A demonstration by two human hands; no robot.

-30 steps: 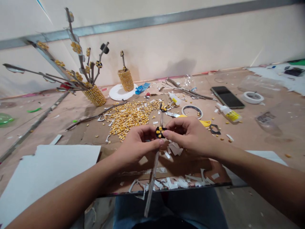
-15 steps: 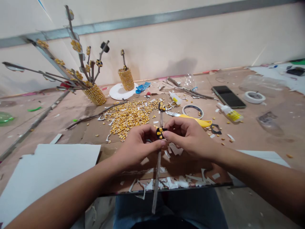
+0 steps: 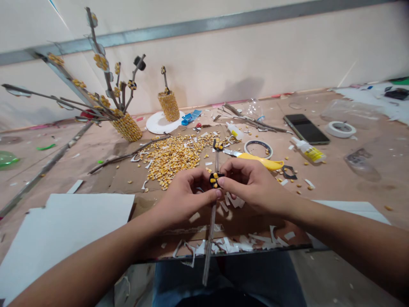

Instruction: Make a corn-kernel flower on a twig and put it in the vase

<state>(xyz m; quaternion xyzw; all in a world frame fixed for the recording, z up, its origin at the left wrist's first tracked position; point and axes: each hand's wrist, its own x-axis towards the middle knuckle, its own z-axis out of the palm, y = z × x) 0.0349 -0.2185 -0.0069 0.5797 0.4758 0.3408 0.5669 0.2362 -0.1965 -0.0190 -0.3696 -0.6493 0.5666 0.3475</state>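
Observation:
Between my hands is a thin stick (image 3: 211, 238), its near end past the table edge. On it sits a black flower piece with corn kernels (image 3: 214, 180), and a second black kernel flower (image 3: 218, 145) is at the stick's far end. My left hand (image 3: 191, 189) is closed around the stick at the nearer flower, thumb below it. My right hand (image 3: 247, 181) pinches that flower's right side, thumb on its kernels. The contact under the fingers is partly hidden. A pile of loose corn kernels (image 3: 174, 160) lies just beyond my left hand.
A yellow-handled knife (image 3: 262, 162), tape roll (image 3: 258, 149), glue bottles (image 3: 308, 150) and a phone (image 3: 306, 128) lie to the right. Kernel-covered pots (image 3: 127, 127) with branches stand at the back left. White sheets (image 3: 73, 230) and paper scraps (image 3: 230, 245) lie near the front edge.
Little differs. My right thumb and fingers have shifted slightly on the nearer flower, which has turned a little; both hands keep their places.

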